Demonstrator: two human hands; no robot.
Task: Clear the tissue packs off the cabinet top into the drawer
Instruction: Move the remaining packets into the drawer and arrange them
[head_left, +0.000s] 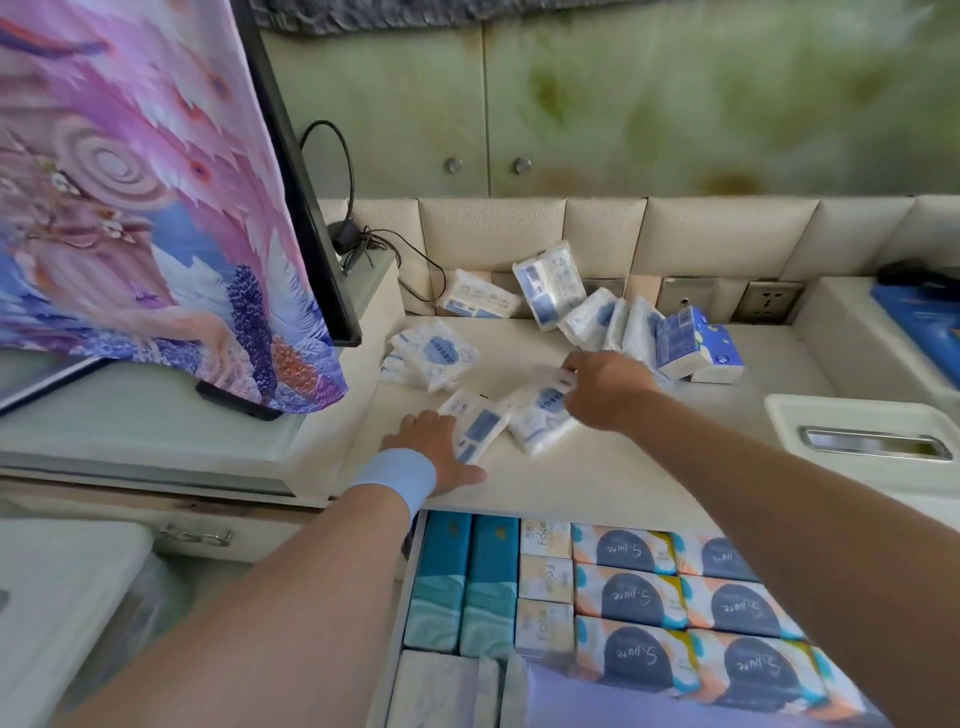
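The right hand (602, 395) has its fingers curled over the far edge of a cloud-print pack (540, 418) and is gripping it. At its 8 o'clock, the left hand (434, 449) lies against a narrow pack (475, 423). Its thumb is spread on the table (649, 467) and its fingers are hidden behind the wrapper, so I cannot tell whether it has closed. The two packs touch each other.

A loose pair of packs (431, 358) lies at the hands' 10 o'clock. A tumbled heap of packs (597, 312) leans on the padded back wall from 12 to 2 o'clock. The open drawer (397, 634) is at 6 o'clock, already lined with rows of packs.

These packs are probably light and soft, and their glossy film looks slippery. A squeeze across the short sides, thumb opposite the fingers, should hold better than pinching a corner. Several could likely be taken in one grasp.
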